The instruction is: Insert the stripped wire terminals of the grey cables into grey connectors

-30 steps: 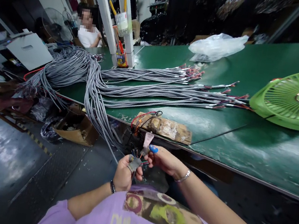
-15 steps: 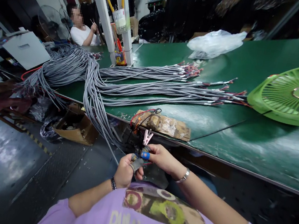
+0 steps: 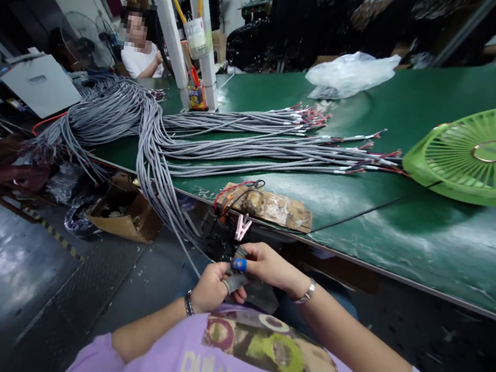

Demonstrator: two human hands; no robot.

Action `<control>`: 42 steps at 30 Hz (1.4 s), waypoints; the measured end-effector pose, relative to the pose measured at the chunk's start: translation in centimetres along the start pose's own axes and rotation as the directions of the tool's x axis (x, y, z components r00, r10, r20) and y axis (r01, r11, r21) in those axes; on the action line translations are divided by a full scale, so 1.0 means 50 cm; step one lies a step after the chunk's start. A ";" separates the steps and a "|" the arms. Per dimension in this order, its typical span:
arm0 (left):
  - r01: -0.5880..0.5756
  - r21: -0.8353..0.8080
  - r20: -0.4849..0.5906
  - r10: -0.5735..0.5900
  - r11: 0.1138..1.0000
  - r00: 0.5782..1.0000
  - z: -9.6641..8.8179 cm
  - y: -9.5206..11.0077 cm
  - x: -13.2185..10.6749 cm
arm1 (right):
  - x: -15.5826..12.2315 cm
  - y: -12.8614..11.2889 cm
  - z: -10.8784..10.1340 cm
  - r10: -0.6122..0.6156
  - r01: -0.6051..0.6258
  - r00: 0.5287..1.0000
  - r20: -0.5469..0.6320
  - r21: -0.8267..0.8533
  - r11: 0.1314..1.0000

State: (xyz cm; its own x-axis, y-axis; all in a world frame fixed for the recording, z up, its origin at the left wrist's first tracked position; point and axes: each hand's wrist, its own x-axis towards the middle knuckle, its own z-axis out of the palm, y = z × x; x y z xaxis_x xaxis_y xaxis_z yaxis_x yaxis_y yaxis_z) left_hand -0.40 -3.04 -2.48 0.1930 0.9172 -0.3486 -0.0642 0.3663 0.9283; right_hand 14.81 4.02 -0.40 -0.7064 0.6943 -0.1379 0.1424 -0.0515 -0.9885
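Observation:
My left hand (image 3: pixel 209 289) is closed at the table's front edge, a grey wrap round its thumb. A grey cable (image 3: pixel 190 259) runs down from the hanging bundle into this hand. Touching it, my right hand (image 3: pixel 266 266) pinches with thumb and index finger at the cable's wire end; blue tape (image 3: pixel 240 264) covers the thumb tip. The thin wires are mostly hidden by the fingers. Just above the fingertips a pink clothes peg (image 3: pixel 242 229) is fixed near a tape-covered wooden board (image 3: pixel 279 208) with red and black leads.
Many grey cables (image 3: pixel 242 159) lie across the green table (image 3: pixel 349 226), some drooping over its edge. A green fan (image 3: pixel 486 153) stands right, a plastic bag (image 3: pixel 353 74) behind. White posts (image 3: pixel 205 36) rise mid-table. A cardboard box (image 3: pixel 132 212) sits below. Another person (image 3: pixel 140 61) sits far left.
My hands have drawn closer together, and the coloured wires that showed between them are now covered. The view has shifted slightly. The far person's hand has moved.

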 end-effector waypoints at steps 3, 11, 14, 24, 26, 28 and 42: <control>0.068 0.088 0.099 -0.076 0.994 0.992 -0.003 0.003 0.002 | 0.002 0.002 -0.002 -0.125 0.124 0.992 0.013 -0.237 0.964; -0.007 -0.188 -0.259 -0.043 0.982 0.965 0.004 0.002 0.014 | -0.018 0.039 0.003 0.032 0.030 0.953 -0.303 0.196 0.980; -0.048 -0.208 -0.286 -0.014 0.977 0.958 0.013 0.002 0.020 | -0.027 0.048 0.030 0.044 0.041 0.956 -0.289 0.283 0.958; -0.179 0.220 0.038 0.175 0.959 0.984 -0.006 0.014 0.005 | -0.007 0.023 0.028 0.013 0.007 0.994 -0.107 0.191 0.982; -0.192 0.256 0.032 0.190 0.947 0.981 -0.009 0.013 0.001 | -0.002 0.011 0.027 0.028 -0.015 0.996 -0.085 0.154 0.988; -0.171 0.222 -0.007 0.177 0.960 0.984 -0.008 0.008 -0.001 | 0.001 0.000 0.030 0.041 -0.021 0.991 -0.125 0.159 0.987; -0.108 -0.065 -0.122 0.099 0.992 0.988 -0.004 -0.008 0.004 | 0.005 0.005 0.036 0.010 0.013 0.994 -0.106 0.210 0.978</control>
State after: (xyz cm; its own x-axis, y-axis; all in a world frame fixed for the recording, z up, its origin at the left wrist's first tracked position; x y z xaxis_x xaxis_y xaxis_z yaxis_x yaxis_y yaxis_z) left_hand -0.54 -2.98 -2.95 0.0646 0.9613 -0.2680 -0.1484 0.2748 0.9500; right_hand 13.42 2.89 -0.80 -0.6274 0.7660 -0.1400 -0.0156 -0.1921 -0.9812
